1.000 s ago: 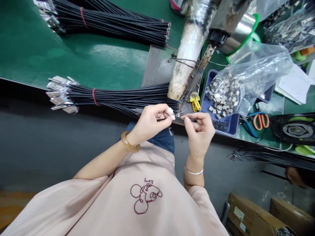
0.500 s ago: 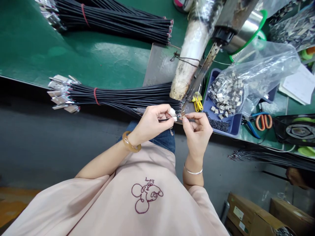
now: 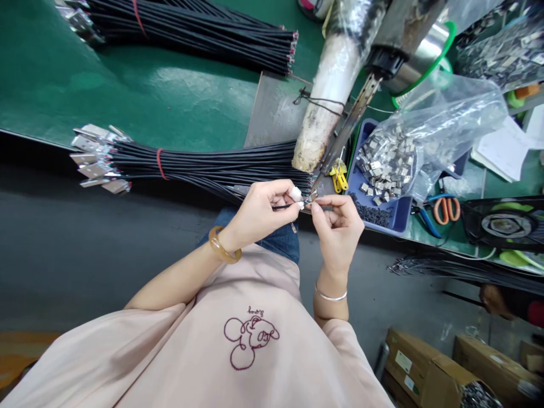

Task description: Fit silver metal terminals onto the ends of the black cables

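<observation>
My left hand (image 3: 263,209), with white covers on its thumb and fingertip, pinches a black cable (image 3: 280,207) close to its end. Just right of it, the thumb and forefinger of my right hand (image 3: 340,224) are pressed together at the cable end; the small piece between them is too tiny to make out. Right above both fingertips, the hot-tool shaft of what looks like a soldering iron (image 3: 355,124) slants down toward the cable end. Behind my left hand lies a bundle of black cables (image 3: 221,161) with metal plugs, tied by a red band.
A blue tray (image 3: 399,221) right of my hands holds small metal shells (image 3: 386,164) and black bits. Beside it lie orange-handled pliers (image 3: 446,209) and a yellow clip (image 3: 339,177). A wrapped white tube (image 3: 321,113) hangs overhead. Another cable bundle (image 3: 204,34) lies farther back.
The view has shifted slightly, so most things sit a little farther left. Both hands keep the same pinch at the cable end.
</observation>
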`<state>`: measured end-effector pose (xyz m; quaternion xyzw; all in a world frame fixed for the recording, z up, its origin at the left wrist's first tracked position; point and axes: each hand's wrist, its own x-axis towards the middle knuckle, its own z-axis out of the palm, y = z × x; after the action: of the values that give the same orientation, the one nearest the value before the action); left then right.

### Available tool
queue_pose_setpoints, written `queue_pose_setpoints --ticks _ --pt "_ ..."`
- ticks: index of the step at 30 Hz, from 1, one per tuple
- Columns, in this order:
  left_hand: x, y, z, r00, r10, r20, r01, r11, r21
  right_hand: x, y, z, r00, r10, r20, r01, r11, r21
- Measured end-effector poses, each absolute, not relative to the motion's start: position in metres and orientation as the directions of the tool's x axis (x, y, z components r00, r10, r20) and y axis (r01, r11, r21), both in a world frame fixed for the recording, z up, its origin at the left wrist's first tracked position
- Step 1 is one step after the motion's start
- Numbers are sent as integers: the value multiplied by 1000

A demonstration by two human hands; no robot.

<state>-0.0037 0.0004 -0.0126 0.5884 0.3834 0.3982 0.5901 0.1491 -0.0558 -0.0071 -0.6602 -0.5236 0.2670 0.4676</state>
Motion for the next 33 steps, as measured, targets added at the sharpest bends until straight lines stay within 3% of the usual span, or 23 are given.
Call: queue_pose_setpoints --ticks 7,12,18,24,29,33 --pt "-7 1 -13 445 895 37 -12 -36 999 152 -54 -6 354 904 239 536 13 -844" --pt "-12 4 -9 501 865 17 -56 13 998 159 -53 -3 292 937 190 536 4 -844" --pt "-15 3 -9 516 856 -3 -71 47 996 158 -60 -2 157 838 523 766 232 -600" --pt "-9 -5 -9 398 913 94 -30 -89 996 158 -62 7 403 696 594 562 323 -761" --pt "-4 -5 -6 343 930 131 -24 -130 991 152 -69 9 295 743 601 673 285 -683" --pt "0 -5 -8 314 943 115 -3 -120 993 148 -67 8 161 846 508 684 275 -676"
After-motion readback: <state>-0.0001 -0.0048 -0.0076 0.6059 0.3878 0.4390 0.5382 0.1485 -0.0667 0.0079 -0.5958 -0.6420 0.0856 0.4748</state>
